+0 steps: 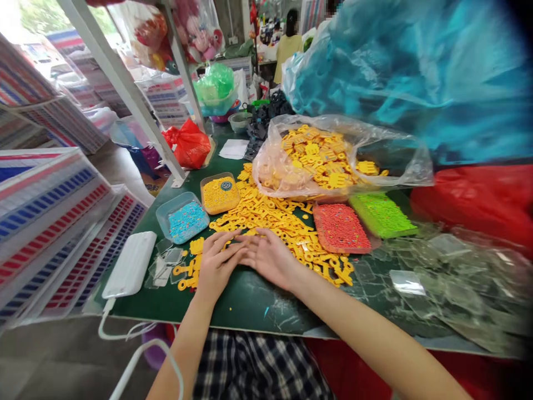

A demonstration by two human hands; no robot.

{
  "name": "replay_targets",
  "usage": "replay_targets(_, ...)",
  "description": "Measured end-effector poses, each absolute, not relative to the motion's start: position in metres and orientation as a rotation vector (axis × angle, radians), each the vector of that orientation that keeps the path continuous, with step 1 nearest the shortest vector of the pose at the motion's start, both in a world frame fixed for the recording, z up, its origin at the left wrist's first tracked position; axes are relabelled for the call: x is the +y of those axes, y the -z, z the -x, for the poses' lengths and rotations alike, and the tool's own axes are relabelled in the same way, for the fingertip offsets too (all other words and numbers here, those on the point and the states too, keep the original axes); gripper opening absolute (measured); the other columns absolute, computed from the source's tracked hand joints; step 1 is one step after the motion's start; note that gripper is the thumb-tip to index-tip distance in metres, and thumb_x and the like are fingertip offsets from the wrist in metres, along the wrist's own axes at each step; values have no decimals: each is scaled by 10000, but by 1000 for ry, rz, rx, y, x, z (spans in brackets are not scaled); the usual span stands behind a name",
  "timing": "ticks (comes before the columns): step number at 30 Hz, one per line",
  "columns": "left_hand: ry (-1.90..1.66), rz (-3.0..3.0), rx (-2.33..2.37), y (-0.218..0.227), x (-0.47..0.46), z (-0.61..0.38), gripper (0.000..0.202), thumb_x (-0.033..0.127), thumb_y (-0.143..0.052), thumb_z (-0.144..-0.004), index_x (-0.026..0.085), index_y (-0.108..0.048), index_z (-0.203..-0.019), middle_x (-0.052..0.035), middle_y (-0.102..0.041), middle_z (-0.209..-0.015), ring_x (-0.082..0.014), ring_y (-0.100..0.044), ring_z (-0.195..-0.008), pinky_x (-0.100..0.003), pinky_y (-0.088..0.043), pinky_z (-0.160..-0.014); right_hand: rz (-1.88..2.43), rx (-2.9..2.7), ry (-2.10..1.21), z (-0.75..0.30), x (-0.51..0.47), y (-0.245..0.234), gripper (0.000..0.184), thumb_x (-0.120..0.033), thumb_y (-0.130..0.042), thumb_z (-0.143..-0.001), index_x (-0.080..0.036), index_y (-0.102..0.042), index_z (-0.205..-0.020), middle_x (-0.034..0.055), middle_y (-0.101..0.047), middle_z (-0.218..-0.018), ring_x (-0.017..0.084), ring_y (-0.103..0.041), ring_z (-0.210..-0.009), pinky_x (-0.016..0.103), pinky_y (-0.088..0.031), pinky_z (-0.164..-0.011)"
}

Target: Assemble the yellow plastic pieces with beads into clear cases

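Note:
My left hand is at the front middle of the table, its fingers stretched toward the right, with nothing visible in them. My right hand meets it, palm turned partly up and fingers extended left; the fingertips of both hands touch or overlap. Anything small between the fingertips is hidden. Just beyond the hands spreads a heap of flat yellow plastic pieces with ring ends. A few more yellow pieces lie left of my left hand.
Trays of blue beads, yellow beads, red beads and green beads surround the heap. A clear bag of yellow pieces stands behind. A white power bank lies left, clear plastic plates right. Another person is far behind.

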State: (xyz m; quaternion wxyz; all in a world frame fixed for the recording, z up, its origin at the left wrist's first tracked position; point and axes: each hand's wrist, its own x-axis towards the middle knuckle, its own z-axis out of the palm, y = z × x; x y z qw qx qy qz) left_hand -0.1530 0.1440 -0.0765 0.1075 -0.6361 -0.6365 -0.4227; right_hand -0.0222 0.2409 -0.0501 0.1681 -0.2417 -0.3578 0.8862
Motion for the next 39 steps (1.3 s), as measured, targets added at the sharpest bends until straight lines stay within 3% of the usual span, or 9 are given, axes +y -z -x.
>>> replay_targets(4, 1170, 1922, -1915, 82, 149, 159, 288, 436, -537, -932, 276, -733, -1069, -69, -663, -1238, -267, -531, -1108, -478, -472, -960, 762, -353, -2804, 19, 235, 31, 431, -319, -206, -967, -91, -569, -926, 73, -619, -722, 148, -633, -668, 270, -517, -800)
replay_targets(9, 1223, 2001, -1885, 82, 146, 160, 358, 448, -491, -950, 284, -636, -1233, -59, -619, -1301, -267, -513, -1177, -461, -449, -1002, 806, -356, -2758, -19, 240, 11, 483, -331, -215, -965, -1, -530, -1123, 179, -669, -936, 195, -674, -913, 315, -501, -922)
replay_targets(14, 1297, 1937, -1960, 79, 138, 158, 359, 424, -415, -984, 240, -641, -1194, -78, -640, -1240, -263, -524, -1158, -455, -434, -992, 910, -726, -2126, -104, 296, -14, 466, -348, -233, -924, -87, -589, -1073, 196, -639, -1148, 218, -624, -1103, 347, -463, -1009)
replay_targets(18, 1322, 1951, -2023, 80, 138, 158, 405, 465, -377, -986, 228, -650, -1165, -84, -631, -1244, -266, -516, -1165, -465, -426, -1002, 1342, -1268, -1570, -149, 361, -26, 515, -364, -170, -886, -133, -624, -961, 189, -660, -965, 255, -648, -1030, 437, -488, -951)
replay_targets(20, 1304, 1976, -2063, 81, 137, 159, 427, 494, -374, -979, 230, -649, -1169, -85, -622, -1257, -274, -507, -1178, -474, -422, -1006, 1524, -1476, -1312, -159, 378, -26, 439, -333, -242, -843, -139, -629, -916, 183, -653, -885, 277, -661, -961, 471, -513, -877)
replay_targets(25, 1322, 1965, -2096, 82, 134, 162, 468, 533, -352, -972, 221, -660, -1134, -91, -631, -1227, -285, -512, -1179, -479, -425, -999, 1573, -1644, -856, -173, 344, -15, 357, -378, -366, -817, -185, -617, -982, 145, -648, -1050, 255, -623, -984, 416, -504, -835)
replay_targets(28, 1320, 2006, -2082, 82, 134, 161, 455, 529, -360, -971, 221, -668, -1105, -88, -640, -1194, -276, -527, -1151, -467, -432, -990, 1582, -1778, -562, -180, 297, 4, 280, -446, -478, -788, -219, -627, -861, 92, -657, -946, 257, -594, -916, 403, -451, -860)
replay_targets(32, 1315, 2051, -2038, 81, 134, 158, 447, 513, -362, -977, 215, -682, -1070, -89, -645, -1157, -265, -538, -1118, -451, -442, -977, 1673, -1907, -373, -181, 255, 43, 298, -525, -599, -697, -228, -622, -719, 72, -608, -714, 285, -565, -823, 429, -419, -829)
replay_targets(39, 1331, 2065, -2045, 84, 134, 160, 428, 506, -381, -972, 227, -696, -1051, -82, -647, -1137, -263, -539, -1101, -448, -447, -970, 1618, -1929, -348, -177, 247, 86, 554, -729, -585, -645, -205, -655, -807, 125, -640, -858, 326, -553, -916, 491, -410, -875)
